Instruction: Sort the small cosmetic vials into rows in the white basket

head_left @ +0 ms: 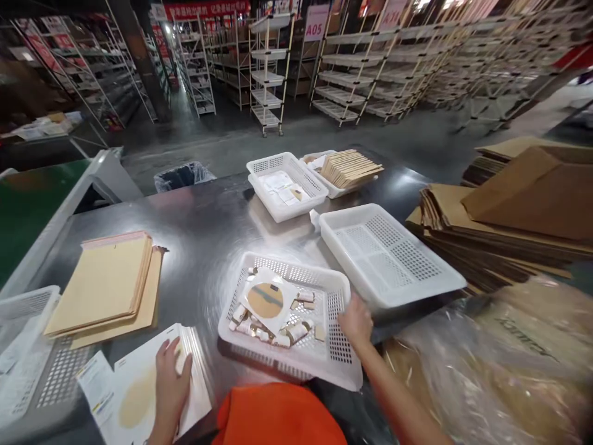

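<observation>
Orange fabric (280, 417) lies nearest the camera. To its left, the left grip (172, 377) rests, fingers slightly spread, on the printed stack (139, 395) directly beneath it. The right grip (356, 320) is closed on the right rim of the white basket (341, 366). The basket is immediately left of the right grip, on the counter (199, 228), and contains small cylindrical items (296, 332) and a card (266, 300) with a round tan print. Beyond the right grip is a white tray (393, 300); beyond the left grip, a pile of envelopes (102, 278). A plastic-wrapped bundle (504, 352) lies right of the right grip.
</observation>
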Motion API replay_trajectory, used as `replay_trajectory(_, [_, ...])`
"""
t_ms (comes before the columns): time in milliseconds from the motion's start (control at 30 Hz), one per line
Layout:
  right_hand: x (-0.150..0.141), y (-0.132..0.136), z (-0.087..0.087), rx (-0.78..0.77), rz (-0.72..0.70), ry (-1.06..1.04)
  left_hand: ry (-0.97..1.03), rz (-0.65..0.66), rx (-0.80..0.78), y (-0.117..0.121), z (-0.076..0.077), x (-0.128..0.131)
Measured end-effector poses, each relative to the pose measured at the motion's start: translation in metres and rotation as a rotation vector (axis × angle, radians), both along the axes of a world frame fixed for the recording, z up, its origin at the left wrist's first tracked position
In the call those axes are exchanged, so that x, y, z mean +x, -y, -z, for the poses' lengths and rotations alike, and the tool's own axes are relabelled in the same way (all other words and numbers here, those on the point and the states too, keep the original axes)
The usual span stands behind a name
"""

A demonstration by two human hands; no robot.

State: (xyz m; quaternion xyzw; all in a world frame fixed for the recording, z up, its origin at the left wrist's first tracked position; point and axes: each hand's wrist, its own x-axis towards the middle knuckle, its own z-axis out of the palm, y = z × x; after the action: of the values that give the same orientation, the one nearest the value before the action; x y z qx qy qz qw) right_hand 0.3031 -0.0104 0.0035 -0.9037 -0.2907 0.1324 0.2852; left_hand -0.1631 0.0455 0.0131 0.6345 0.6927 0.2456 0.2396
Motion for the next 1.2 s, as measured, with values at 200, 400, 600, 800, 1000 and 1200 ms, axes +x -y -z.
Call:
replay_trajectory(200, [-0.060, -0.029, 0.025, -0.149, -0.057, -0.214, -0.097, 0.319, -0.209, 0.004, 0.042, 0.109])
replay_trajectory(400, [-0.075, -0.034, 0.058, -0.319, 0.059, -0.355, -0.140, 0.297, -0.284, 0.011, 0.057, 0.120])
replay_trajectory(600, [-0.058, -0.037, 0.062, -0.290, 0.019, -0.355, -0.131, 0.285, -0.347, 0.012, 0.046, 0.120])
replay_trajectory(800, [-0.065, -0.043, 0.072, -0.152, 0.030, -0.406, -0.289, 0.318, -0.235, 0.011, 0.041, 0.122])
replay_trajectory(1000, [-0.063, -0.031, 0.080, -0.020, 0.021, -0.447, -0.514, 0.397, -0.051, 0.019, 0.034, 0.131])
replay_trajectory(1200, [-0.068, -0.040, 0.081, 0.084, -0.019, -0.492, -0.570, 0.450, -0.062, 0.020, 0.032, 0.138])
